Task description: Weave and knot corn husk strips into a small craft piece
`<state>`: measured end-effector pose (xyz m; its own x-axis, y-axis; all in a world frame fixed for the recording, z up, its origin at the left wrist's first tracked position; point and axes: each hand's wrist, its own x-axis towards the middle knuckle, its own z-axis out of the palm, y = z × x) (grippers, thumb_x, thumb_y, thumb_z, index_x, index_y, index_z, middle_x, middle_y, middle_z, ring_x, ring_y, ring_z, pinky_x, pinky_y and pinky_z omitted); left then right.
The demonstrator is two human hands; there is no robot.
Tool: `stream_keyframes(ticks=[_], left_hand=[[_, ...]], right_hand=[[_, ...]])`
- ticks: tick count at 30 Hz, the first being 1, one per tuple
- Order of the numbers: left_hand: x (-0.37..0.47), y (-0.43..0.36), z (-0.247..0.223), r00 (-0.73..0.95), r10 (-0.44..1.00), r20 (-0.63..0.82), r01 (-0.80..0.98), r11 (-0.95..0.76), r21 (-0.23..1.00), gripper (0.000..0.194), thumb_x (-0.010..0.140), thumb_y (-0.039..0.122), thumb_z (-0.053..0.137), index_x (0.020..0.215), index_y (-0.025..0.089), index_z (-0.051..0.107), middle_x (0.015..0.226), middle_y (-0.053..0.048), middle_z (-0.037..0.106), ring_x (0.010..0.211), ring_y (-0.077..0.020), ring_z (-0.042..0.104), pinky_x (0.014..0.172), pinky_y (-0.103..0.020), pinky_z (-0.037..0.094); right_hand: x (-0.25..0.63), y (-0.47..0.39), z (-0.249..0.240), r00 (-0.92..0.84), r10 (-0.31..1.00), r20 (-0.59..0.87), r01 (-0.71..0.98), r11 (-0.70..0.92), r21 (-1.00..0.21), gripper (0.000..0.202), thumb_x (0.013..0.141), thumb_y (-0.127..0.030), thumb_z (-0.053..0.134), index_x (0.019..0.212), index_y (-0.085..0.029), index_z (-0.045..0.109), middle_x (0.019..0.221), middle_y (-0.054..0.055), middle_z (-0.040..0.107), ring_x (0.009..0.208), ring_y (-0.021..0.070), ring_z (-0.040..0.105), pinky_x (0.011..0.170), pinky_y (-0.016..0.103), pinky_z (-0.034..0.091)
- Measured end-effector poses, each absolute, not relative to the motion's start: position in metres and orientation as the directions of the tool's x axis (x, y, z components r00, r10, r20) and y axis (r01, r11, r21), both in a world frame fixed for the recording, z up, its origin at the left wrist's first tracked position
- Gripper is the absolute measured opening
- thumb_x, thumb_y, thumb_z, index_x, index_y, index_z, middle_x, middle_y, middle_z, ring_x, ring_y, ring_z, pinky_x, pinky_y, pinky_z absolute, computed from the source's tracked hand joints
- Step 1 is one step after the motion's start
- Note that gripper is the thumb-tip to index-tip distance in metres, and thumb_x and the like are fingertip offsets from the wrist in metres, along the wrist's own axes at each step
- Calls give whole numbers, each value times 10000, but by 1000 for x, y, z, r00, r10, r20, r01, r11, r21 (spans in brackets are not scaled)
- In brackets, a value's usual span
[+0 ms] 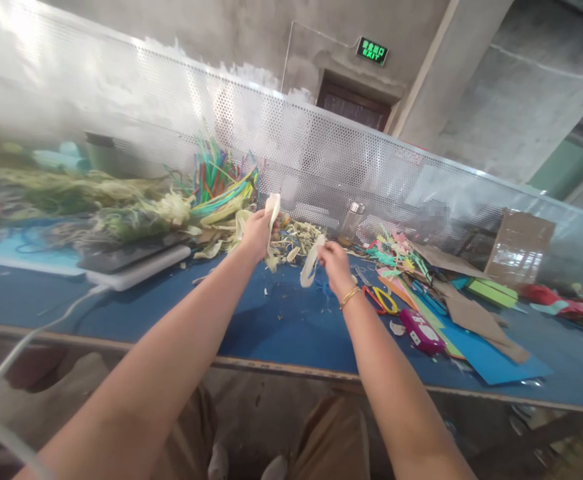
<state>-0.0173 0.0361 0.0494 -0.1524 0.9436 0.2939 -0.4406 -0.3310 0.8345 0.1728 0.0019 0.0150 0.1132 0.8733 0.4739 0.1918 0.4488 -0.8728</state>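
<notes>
Nearest the camera, bare forearms (171, 353) are stretched over the blue worktop (291, 333); a thin bracelet (350, 297) is worn at the right wrist. Below, legs (331, 440) are seen in brown trousers. Right of the right forearm, a purple box (421, 331) is laid on the worktop, scissors (392, 301) with coloured handles beyond it. By the right hand (336, 264), a curved strip (311, 263) is pinched at its upper end, fingers closed narrowly; its lower end is left hanging above the worktop. By the left hand (255, 235), an upright strip (272, 212) is gripped, well apart from the other; its fingers are partly hidden. Behind, pale scraps (299, 240) are heaped, beside a bottle (352, 223). Farther back, a perforated panel (291, 133) is seen.
</notes>
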Motion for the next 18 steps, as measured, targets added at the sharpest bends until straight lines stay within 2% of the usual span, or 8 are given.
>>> stream_keyframes(ticks=[2, 4, 7, 9, 11, 14, 18], left_hand=[[-15, 30, 52, 22, 955, 294, -454, -253, 854, 142, 750, 277, 634, 787, 140, 638, 627, -50, 562, 550, -119, 499, 461, -222, 341], [-10, 22, 52, 183, 937, 299, -393, -209, 895, 166, 709, 275, 667, 798, 135, 669, 682, -83, 613, 594, -150, 552, 479, -235, 373], [0, 9, 46, 345, 907, 242, -204, -180, 962, 176, 685, 285, 696, 798, 150, 690, 675, -76, 631, 551, -157, 546, 480, -255, 369], [6, 4, 42, 415, 880, 229, -66, -222, 973, 154, 682, 294, 701, 761, 162, 685, 626, -48, 609, 516, -136, 510, 479, -252, 345], [8, 2, 40, 476, 853, 216, 69, -281, 957, 173, 687, 333, 693, 709, 165, 661, 577, -22, 570, 484, -112, 457, 470, -249, 310], [1, 6, 41, 472, 856, 208, 175, -323, 930, 239, 700, 402, 665, 669, 168, 625, 547, -7, 534, 462, -99, 408, 467, -258, 279], [-13, 19, 41, 231, 941, 246, 153, -285, 946, 249, 679, 420, 655, 702, 172, 640, 588, -15, 570, 505, -123, 475, 502, -264, 326]], right_hand=[[182, 4, 24, 257, 863, 435, 81, 429, -900, 162, 685, -353, 591, 657, -206, 530, 578, -37, 546, 522, 105, 442, 522, 230, 342], [186, 4, 28, 303, 857, 417, 45, 424, -904, 159, 657, -329, 613, 645, -202, 517, 588, -34, 560, 523, 98, 441, 521, 227, 341], [179, -1, 28, 224, 874, 430, 20, 437, -899, 185, 624, -334, 656, 644, -192, 538, 610, -32, 583, 563, 99, 475, 560, 224, 376], [172, -4, 26, 157, 883, 443, 0, 448, -894, 212, 607, -355, 678, 649, -183, 562, 603, -39, 578, 580, 99, 482, 575, 221, 391], [170, -4, 26, 168, 884, 437, -34, 448, -893, 230, 587, -355, 703, 654, -175, 577, 574, -53, 553, 562, 88, 462, 550, 210, 378], [181, 1, 30, 325, 877, 354, -147, 416, -897, 222, 592, -316, 715, 653, -176, 554, 514, -84, 478, 490, 59, 404, 473, 188, 317], [207, 9, 38, 515, 843, 158, -336, 368, -867, 141, 685, -261, 620, 698, -190, 500, 539, -92, 467, 439, 33, 396, 421, 152, 301]])
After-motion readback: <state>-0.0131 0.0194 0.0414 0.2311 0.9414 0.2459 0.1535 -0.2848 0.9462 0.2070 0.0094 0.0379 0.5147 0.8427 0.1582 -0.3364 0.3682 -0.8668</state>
